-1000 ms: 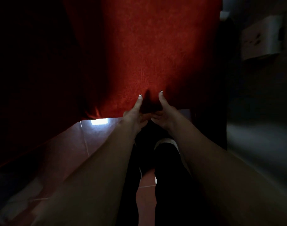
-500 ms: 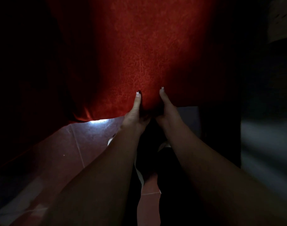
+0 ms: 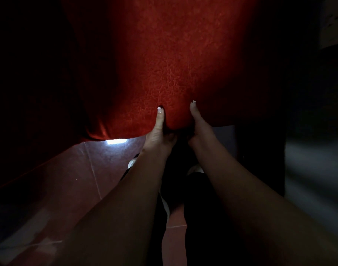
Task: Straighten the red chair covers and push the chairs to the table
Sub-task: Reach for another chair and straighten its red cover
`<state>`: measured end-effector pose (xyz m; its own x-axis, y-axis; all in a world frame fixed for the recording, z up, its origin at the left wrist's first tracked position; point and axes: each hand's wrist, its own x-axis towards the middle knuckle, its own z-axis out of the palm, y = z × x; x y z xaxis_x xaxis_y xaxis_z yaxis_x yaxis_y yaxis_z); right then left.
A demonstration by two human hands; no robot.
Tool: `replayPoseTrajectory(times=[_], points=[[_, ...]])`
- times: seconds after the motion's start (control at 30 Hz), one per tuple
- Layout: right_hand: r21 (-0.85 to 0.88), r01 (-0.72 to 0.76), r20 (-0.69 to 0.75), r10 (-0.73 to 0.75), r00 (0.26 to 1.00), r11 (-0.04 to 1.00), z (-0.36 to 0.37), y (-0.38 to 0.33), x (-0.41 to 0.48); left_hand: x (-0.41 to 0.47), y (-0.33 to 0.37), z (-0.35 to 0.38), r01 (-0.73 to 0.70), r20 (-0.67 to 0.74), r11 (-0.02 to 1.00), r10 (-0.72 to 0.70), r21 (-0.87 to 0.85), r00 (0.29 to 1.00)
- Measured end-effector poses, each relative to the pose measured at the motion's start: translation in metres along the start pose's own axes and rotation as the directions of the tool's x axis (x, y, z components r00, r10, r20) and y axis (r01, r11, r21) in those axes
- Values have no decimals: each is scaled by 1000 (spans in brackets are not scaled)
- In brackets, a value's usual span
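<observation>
A dim view looking down from head height. A red chair cover (image 3: 164,54) of crinkled, velvety cloth hangs over what is probably the back of a chair, filling the upper middle of the view; the chair frame itself is lost in shadow. The lower hem of the cover runs across the middle of the view, just above the floor (image 3: 68,179).

Two bare forearms reach up from the bottom edge to the middle of that hem. The left hand (image 3: 158,135) and the right hand (image 3: 200,131) sit near each other but apart. Each pinches the cloth at the hem. The left thumb (image 3: 160,116) and the right thumb (image 3: 194,112) lie straight up against the front of the cover, both with pale polished nails. The other fingers are tucked beneath the hem and mostly hidden, though they seem to be curled behind the cloth.

The floor is glossy reddish tile with pale grout lines. A bright patch of reflected light (image 3: 116,141) glares on it just under the left end of the hem. Between the forearms are the person's dark-clad legs, and a white shoe tip (image 3: 131,163) shows beside the left wrist, with another (image 3: 195,168) under the right forearm. A pale object (image 3: 333,22) sits in the top right corner, too dark to identify.
</observation>
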<state>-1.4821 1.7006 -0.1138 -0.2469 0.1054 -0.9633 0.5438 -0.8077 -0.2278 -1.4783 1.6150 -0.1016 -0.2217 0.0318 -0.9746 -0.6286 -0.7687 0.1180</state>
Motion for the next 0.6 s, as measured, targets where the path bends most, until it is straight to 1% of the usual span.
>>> replayPoseTrajectory(times=[0.1, 0.17, 0.27, 0.37, 0.43, 0.6], points=[[-55, 18, -48, -20, 999, 998, 0, -1, -7, -3, 1, 0, -7, -99, 997, 14, 75, 995], [-103, 19, -79, -27, 996, 995, 0, -1, -15, -11, 1, 2, -4, -129, 993, 19, 114, 991], [-149, 4, -88, -17, 996, 989, 2, -1, -32, -25, 5, 0, 3, -181, 968, 44, 252, 982], [-179, -20, -103, 2, 995, 984, 3, -2, -52, -46, 11, -2, 62, -237, 917, 37, 393, 971], [-204, -36, -142, 7, 990, 978, 5, -4, -66, -62, 15, 0, 76, -256, 904, 37, 420, 966], [-284, -64, -243, -7, 970, 957, 16, -20, -96, -102, 25, 19, 65, -291, 907, 65, 416, 955]])
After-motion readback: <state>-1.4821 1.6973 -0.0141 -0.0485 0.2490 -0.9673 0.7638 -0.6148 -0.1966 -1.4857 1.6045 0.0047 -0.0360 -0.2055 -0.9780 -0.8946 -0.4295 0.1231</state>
